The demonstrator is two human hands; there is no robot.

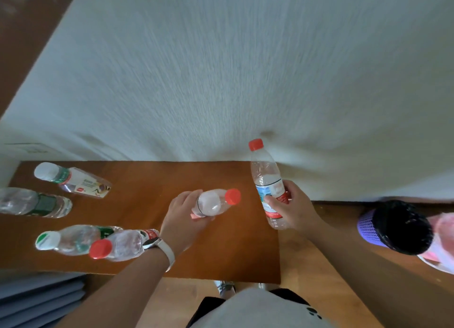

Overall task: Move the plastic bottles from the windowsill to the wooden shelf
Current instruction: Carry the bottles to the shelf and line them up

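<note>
Each hand (186,212) around a bottle (216,202)

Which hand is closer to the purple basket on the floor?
Right. The right hand, holding a bottle, is nearer the purple basket; the left hand is farther, over the wooden shelf.

Six clear plastic bottles show over the wooden shelf (147,180). A red-capped bottle (267,182) with a blue and red label is upright above the shelf's right edge, held around its label. A second red-capped bottle (216,202) tilts, cap to the right. At the left stand a white-capped bottle (71,179), a dark-labelled bottle (34,202), a green-and-white-capped bottle (71,239) and a third red-capped bottle (120,244).
</note>
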